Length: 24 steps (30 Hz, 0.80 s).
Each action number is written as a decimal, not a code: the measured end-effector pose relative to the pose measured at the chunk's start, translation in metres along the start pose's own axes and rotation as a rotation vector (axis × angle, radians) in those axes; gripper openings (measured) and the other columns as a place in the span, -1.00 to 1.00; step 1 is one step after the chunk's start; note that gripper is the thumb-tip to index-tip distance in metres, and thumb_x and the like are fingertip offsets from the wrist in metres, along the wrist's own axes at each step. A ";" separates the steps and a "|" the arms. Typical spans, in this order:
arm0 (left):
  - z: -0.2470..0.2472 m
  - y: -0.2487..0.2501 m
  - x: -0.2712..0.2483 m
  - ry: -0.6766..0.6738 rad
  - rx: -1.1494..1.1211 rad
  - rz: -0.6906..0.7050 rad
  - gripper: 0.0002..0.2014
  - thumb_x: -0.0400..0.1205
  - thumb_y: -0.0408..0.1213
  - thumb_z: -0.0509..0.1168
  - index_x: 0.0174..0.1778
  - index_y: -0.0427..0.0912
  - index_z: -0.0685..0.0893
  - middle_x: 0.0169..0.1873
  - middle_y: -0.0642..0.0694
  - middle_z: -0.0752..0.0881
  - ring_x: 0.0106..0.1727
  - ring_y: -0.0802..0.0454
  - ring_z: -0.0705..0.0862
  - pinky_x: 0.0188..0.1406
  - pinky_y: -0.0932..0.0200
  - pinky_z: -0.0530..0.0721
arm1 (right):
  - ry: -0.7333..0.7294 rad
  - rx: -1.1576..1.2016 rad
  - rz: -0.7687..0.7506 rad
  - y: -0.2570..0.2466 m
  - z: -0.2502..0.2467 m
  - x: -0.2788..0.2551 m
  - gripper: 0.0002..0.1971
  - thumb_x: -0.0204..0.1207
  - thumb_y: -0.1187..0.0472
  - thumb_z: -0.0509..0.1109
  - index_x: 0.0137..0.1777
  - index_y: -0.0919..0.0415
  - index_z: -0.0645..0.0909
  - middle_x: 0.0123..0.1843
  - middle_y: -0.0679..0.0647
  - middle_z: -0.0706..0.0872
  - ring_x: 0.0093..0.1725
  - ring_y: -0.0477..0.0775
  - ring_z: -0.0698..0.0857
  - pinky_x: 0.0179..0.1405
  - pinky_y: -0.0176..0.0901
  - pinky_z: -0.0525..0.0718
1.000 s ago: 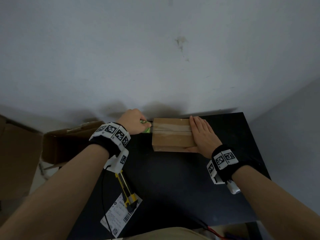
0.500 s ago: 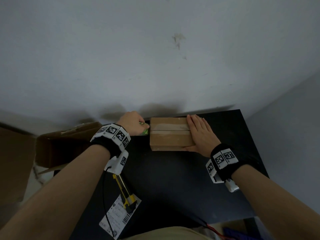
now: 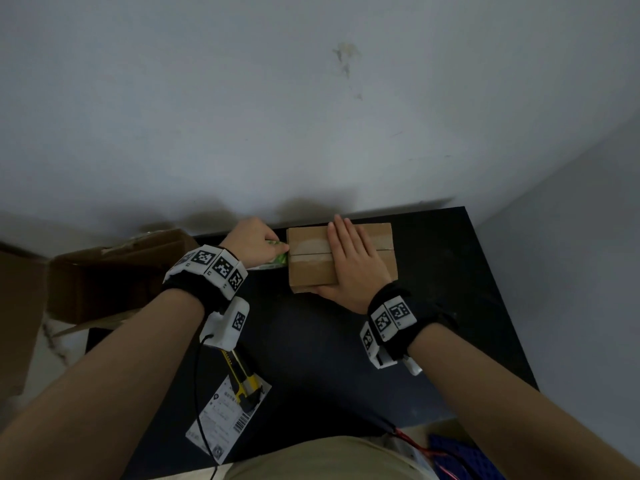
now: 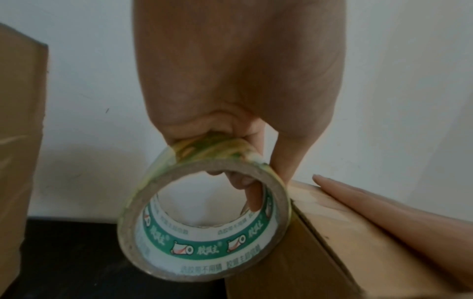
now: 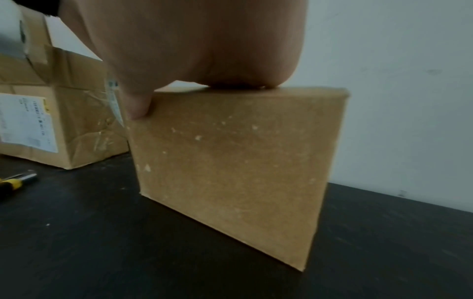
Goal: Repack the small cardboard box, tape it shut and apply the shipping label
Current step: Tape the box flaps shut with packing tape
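The small cardboard box (image 3: 308, 271) lies closed on the black table (image 3: 329, 368) by the wall, with a pale tape strip along its top seam. My left hand (image 3: 258, 244) grips the tape roll (image 3: 278, 260) against the box's left end. In the left wrist view my fingers hook through the core of the tape roll (image 4: 204, 222), which touches the box (image 4: 332, 242). My right hand (image 3: 353, 268) lies flat on the box top with straight fingers (image 4: 384, 210). In the right wrist view the thumb (image 5: 138, 105) rests over the front face of the box (image 5: 235, 161).
A larger worn cardboard box (image 3: 104, 275) stands at the table's left end, close to my left wrist. A yellow utility knife (image 3: 242, 379) lies on the white shipping label (image 3: 221, 417) near the front left edge. A wall runs right behind the box.
My right hand has slid left along the box top, from its right end to its middle. The left hand stays at the left end with the tape roll.
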<state>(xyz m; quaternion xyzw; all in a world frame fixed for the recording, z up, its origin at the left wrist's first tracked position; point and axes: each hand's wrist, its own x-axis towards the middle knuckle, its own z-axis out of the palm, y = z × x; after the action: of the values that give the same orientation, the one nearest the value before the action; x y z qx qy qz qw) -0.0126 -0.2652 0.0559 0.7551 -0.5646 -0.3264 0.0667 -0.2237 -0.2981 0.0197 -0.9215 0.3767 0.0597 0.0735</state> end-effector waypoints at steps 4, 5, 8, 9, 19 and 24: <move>0.002 -0.001 -0.004 -0.003 -0.027 0.006 -0.72 0.61 -0.14 0.31 -0.16 -0.29 0.81 -0.31 -0.17 0.73 -0.25 -0.02 0.62 -0.28 0.20 0.41 | 0.030 -0.017 -0.032 -0.016 0.004 0.004 0.13 0.35 -0.48 0.19 0.64 0.37 -0.07 0.69 0.27 -0.02 0.68 0.21 -0.01 0.65 0.14 -0.05; 0.003 -0.001 -0.004 -0.004 -0.046 0.005 -0.71 0.62 -0.17 0.30 -0.20 -0.32 0.80 -0.30 -0.20 0.74 -0.23 -0.06 0.64 -0.26 0.18 0.44 | 0.027 -0.020 -0.062 -0.020 0.005 0.005 0.11 0.37 -0.45 0.19 0.65 0.36 -0.09 0.69 0.25 -0.04 0.68 0.19 -0.03 0.65 0.13 -0.07; 0.005 -0.002 -0.006 -0.005 -0.159 -0.030 -0.69 0.61 -0.28 0.23 -0.31 -0.42 0.74 -0.31 -0.33 0.71 -0.20 -0.20 0.64 -0.17 0.01 0.50 | 0.019 -0.029 -0.140 -0.037 0.008 0.007 0.05 0.42 -0.38 0.23 0.65 0.32 -0.10 0.70 0.22 -0.04 0.68 0.16 -0.03 0.65 0.09 -0.09; 0.005 -0.002 -0.006 -0.016 -0.201 -0.049 -0.68 0.61 -0.30 0.21 -0.37 -0.43 0.70 -0.31 -0.36 0.69 -0.20 -0.24 0.62 -0.16 -0.03 0.50 | 0.023 -0.029 -0.144 -0.043 0.009 0.009 0.03 0.42 -0.36 0.25 0.65 0.32 -0.07 0.69 0.22 -0.01 0.68 0.16 -0.01 0.65 0.09 -0.08; 0.008 -0.009 -0.030 -0.080 -0.225 -0.016 -0.75 0.66 -0.29 0.23 0.18 -0.25 0.71 0.05 -0.19 0.73 0.07 -0.07 0.67 0.17 0.01 0.59 | -0.019 -0.026 -0.191 -0.042 0.000 0.015 -0.02 0.40 -0.14 0.42 0.66 0.27 0.00 0.67 0.23 0.12 0.67 0.18 0.04 0.63 0.03 -0.10; 0.014 -0.014 -0.030 -0.070 -0.110 -0.105 -0.72 0.67 -0.20 0.20 0.23 -0.17 0.70 0.07 -0.20 0.72 -0.01 -0.02 0.64 -0.01 0.09 0.59 | -0.040 -0.061 -0.225 -0.038 -0.002 0.018 -0.01 0.42 -0.16 0.41 0.66 0.28 -0.03 0.66 0.24 0.12 0.67 0.19 0.04 0.61 -0.04 -0.19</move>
<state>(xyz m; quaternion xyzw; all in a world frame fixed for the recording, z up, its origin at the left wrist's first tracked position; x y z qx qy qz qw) -0.0140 -0.2293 0.0509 0.7669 -0.5074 -0.3865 0.0712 -0.1842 -0.2843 0.0219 -0.9584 0.2672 0.0809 0.0590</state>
